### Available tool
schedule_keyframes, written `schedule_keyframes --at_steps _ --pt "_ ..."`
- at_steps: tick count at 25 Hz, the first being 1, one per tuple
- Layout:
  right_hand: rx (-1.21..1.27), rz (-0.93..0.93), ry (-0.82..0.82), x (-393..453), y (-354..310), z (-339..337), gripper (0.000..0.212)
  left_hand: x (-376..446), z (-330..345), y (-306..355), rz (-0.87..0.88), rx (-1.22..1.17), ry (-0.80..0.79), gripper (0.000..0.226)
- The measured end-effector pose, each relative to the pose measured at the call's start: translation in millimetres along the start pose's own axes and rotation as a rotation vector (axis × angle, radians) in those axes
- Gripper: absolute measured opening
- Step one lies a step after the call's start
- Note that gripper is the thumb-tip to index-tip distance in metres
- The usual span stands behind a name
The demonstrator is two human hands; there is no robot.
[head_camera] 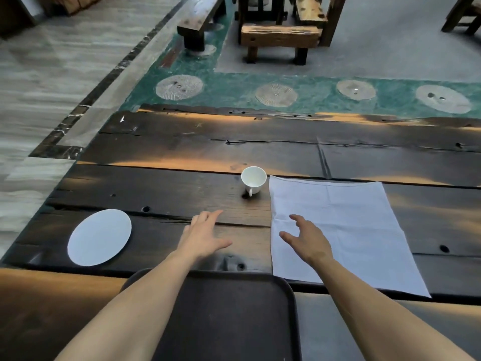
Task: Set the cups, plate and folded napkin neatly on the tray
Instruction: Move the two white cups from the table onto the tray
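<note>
A dark tray [273,303] lies at the table's near edge, partly under my forearms. A white plate [100,237] sits on the wood to the left. A small white cup [253,179] with its handle toward me stands upright in the middle. A white napkin [364,225] lies spread flat to the right of the cup. My left hand [204,235] hovers over bare wood below the cup, fingers straight, holding nothing. My right hand [305,238] is spread above the napkin's left part, fingers relaxed and apart.
The dark wooden table [182,188] has cracks and knot holes. Beyond its far edge is a green floor strip with round stones, then wooden benches [279,37] and stools. A grey tiled floor runs along the left.
</note>
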State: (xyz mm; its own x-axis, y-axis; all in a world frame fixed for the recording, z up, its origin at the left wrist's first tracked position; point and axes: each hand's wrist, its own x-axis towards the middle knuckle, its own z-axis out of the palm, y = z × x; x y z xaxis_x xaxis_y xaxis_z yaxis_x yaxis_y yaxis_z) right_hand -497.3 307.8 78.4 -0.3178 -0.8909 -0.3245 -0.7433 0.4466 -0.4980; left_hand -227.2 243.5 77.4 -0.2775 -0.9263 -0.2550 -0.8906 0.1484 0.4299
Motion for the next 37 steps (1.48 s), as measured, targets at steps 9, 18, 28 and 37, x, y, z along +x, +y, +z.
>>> schedule_keyframes --at_steps 9,18,28,37 --pt "-0.008 -0.034 -0.042 48 -9 21 0.063 49 4 2 -0.024 0.009 -0.023 0.088" --pt "-0.052 -0.016 -0.08 116 -17 44 0.063 120 22 -11 -0.03 0.002 -0.085 0.087" --pt "-0.066 -0.124 -0.022 197 -36 41 0.067 204 27 1 0.021 -0.122 -0.051 0.089" --pt "0.134 -0.115 -0.018 205 -53 49 0.073 226 25 21 0.087 -0.235 -0.052 0.078"
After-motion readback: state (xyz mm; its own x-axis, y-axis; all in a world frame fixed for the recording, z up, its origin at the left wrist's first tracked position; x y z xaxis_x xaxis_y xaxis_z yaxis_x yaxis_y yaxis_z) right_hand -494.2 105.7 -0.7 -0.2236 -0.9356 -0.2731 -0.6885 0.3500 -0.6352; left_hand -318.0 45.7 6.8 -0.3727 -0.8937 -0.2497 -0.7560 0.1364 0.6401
